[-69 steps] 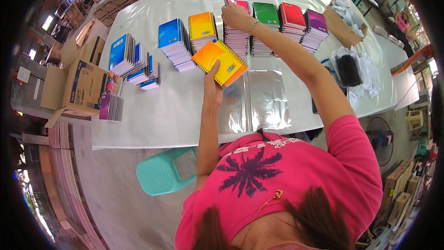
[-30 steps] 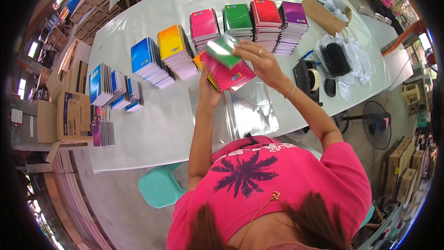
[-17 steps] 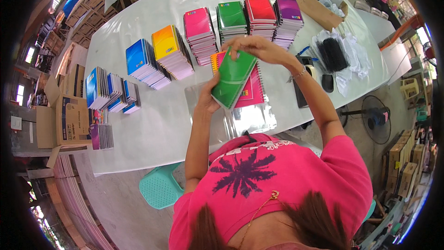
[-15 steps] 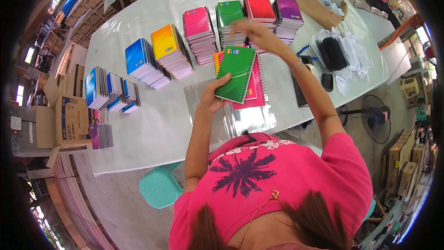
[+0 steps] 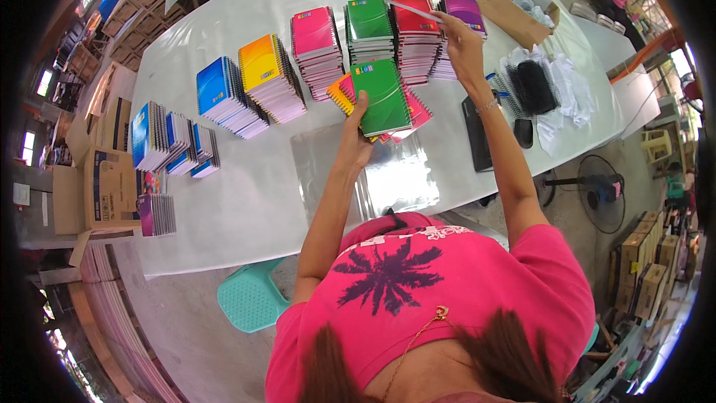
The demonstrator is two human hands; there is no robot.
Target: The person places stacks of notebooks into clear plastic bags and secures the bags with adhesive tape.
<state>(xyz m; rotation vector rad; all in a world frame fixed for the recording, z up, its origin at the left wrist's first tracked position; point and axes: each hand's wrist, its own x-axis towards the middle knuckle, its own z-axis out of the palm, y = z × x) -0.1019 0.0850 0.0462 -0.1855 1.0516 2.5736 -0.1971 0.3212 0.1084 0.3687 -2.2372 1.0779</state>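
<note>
My left hand [image 5: 355,142] grips a small fanned bunch of spiral notebooks, its thumb on the cover of the green notebook [image 5: 382,101] on top. From under it stick out a yellow notebook [image 5: 341,95] and a pink notebook [image 5: 419,114]. Over the red notebook stack [image 5: 415,56], my right hand [image 5: 464,43] pinches a thin notebook [image 5: 415,10] seen nearly edge-on, tilted above the top red cover. Its own cover does not show. Beside that stack stand the green notebook stack [image 5: 369,22] and the purple notebook stack [image 5: 466,19].
Further left are pink [image 5: 313,30], yellow [image 5: 262,61] and blue notebook stacks [image 5: 220,91], then smaller piles near an open carton [image 5: 110,190]. On the right lie a box of crumpled paper [image 5: 507,11], a black tablet-like slab [image 5: 477,134] and a wire-mesh tray [image 5: 533,86]. A fan [image 5: 597,192] stands beyond.
My right hand has moved right from the green stack to the red one and now pinches a notebook. My left hand has shifted up and away from me with its bunch, which is fanned differently.
</note>
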